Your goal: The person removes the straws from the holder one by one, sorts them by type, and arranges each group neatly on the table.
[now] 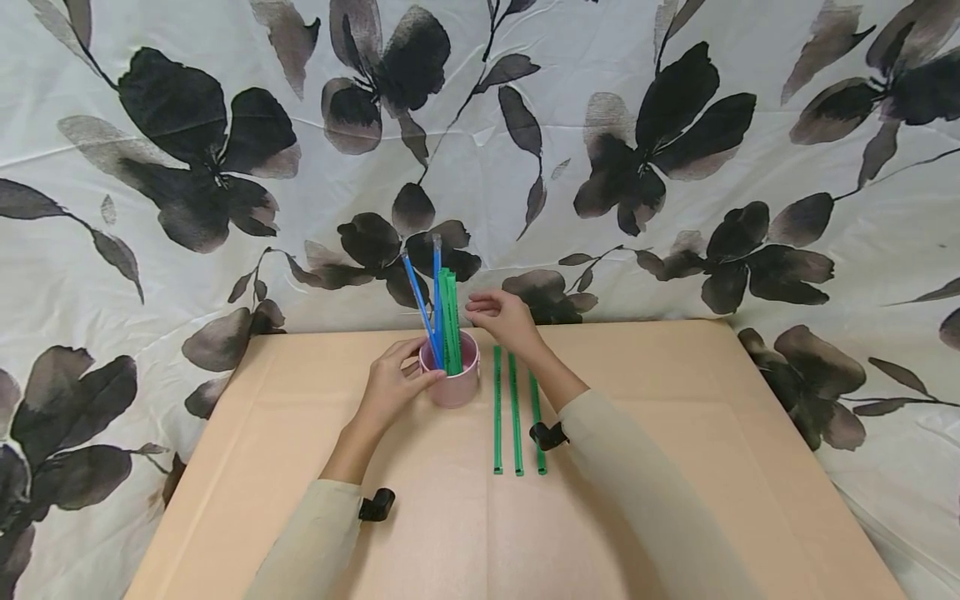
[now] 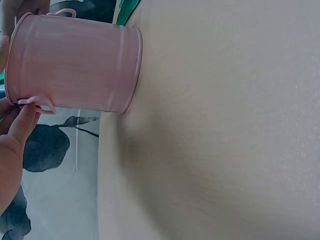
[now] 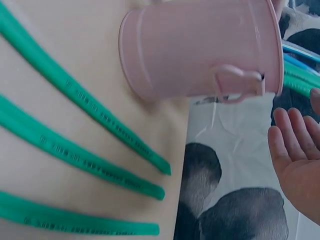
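A small pink metal bucket (image 1: 457, 390) with loop handles stands upright near the table's back edge. My left hand (image 1: 393, 382) holds it at its left side; in the left wrist view the thumb presses on a handle (image 2: 42, 104). Inside the bucket stand several slim green sticks (image 1: 450, 321), bunched together, and blue sticks (image 1: 420, 304) leaning left. To the right of the bunch my right hand (image 1: 506, 321) hovers with extended fingers, apart from the sticks and holding nothing. Three long green sticks with printed lettering (image 3: 100, 167) lie side by side on the table, partly under the right forearm.
The tan table (image 1: 420, 533) ends just behind the bucket. A white cloth with dark flowers (image 1: 525, 225) hangs behind it and shows at both sides. Black wrist cameras (image 1: 377, 505) sit on both wrists.
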A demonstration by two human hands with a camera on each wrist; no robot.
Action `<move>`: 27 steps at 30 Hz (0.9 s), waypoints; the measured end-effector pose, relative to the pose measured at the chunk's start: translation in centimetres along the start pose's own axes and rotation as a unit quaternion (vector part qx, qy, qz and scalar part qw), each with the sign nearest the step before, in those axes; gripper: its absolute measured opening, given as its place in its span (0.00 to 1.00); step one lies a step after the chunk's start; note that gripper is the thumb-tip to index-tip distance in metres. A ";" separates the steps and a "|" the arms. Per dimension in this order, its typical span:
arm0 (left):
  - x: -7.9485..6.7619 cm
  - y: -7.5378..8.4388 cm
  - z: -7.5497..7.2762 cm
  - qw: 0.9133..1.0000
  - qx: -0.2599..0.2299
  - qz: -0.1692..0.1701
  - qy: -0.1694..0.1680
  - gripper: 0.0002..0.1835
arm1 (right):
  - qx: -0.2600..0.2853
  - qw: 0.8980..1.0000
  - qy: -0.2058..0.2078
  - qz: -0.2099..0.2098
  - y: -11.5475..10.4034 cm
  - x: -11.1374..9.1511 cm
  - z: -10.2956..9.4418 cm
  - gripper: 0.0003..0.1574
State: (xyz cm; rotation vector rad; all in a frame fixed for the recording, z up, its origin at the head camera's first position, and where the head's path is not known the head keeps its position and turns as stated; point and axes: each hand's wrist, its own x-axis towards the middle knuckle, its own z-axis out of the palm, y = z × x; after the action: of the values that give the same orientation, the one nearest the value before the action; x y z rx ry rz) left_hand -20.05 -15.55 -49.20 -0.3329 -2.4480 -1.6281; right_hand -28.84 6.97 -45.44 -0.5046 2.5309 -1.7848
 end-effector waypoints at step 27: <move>-0.1 0.1 0.1 1.000 -0.003 0.000 -0.001 0.37 | -0.035 0.999 0.022 -0.011 -0.7 1.1 2.4 0.15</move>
State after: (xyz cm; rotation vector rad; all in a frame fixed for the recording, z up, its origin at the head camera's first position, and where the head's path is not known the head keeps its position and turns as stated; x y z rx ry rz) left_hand -19.97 -15.42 -49.21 -0.3352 -2.4449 -1.6377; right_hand -29.23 4.29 -45.50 -0.5021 2.6356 -1.7390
